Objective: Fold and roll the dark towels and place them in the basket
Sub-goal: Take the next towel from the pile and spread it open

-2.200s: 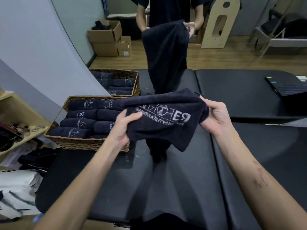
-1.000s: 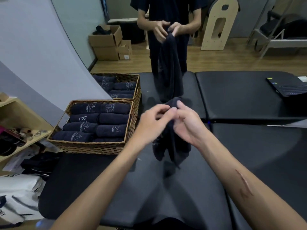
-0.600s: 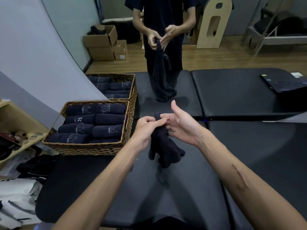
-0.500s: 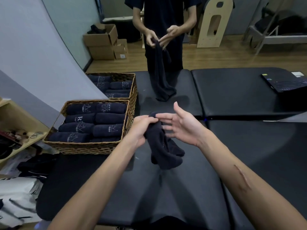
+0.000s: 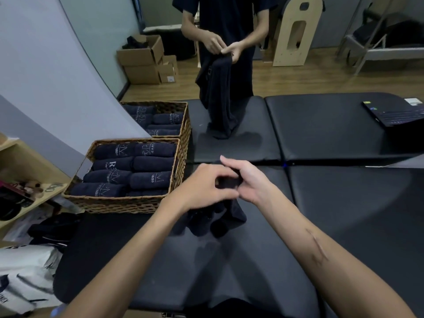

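Both hands meet at frame centre. Left hand (image 5: 202, 188) has its fingers curled round the top of a dark towel (image 5: 213, 220); right hand (image 5: 246, 180) pinches the same bunched top from the other side, index finger raised a bit. Towel hangs crumpled below the hands, its lower folds resting on the black padded worktop (image 5: 344, 214).

Near basket (image 5: 110, 204), woven wicker, sits left of centre on the worktop, just beside the left hand. It holds rolled dark towels (image 5: 130, 171) with pale lettering, packed in rows. Second wicker basket (image 5: 185, 125) touches it on the far side, also holding rolled towels.

Upper centre of the frame: another person (image 5: 224, 17) in dark clothes stands behind the worktop, both of their hands pinching the top of a hanging dark towel (image 5: 218, 99) whose bottom end touches the worktop.

Right edge, upper part: an open laptop (image 5: 394, 115) on the worktop. Upper left: cardboard boxes (image 5: 144, 63) on the wooden floor by the wall. Left edge: a light wooden shelf (image 5: 20, 171) with small clutter; below it white bags (image 5: 25, 274). Top right: a plywood arched piece (image 5: 296, 31) and a metal-framed chair.
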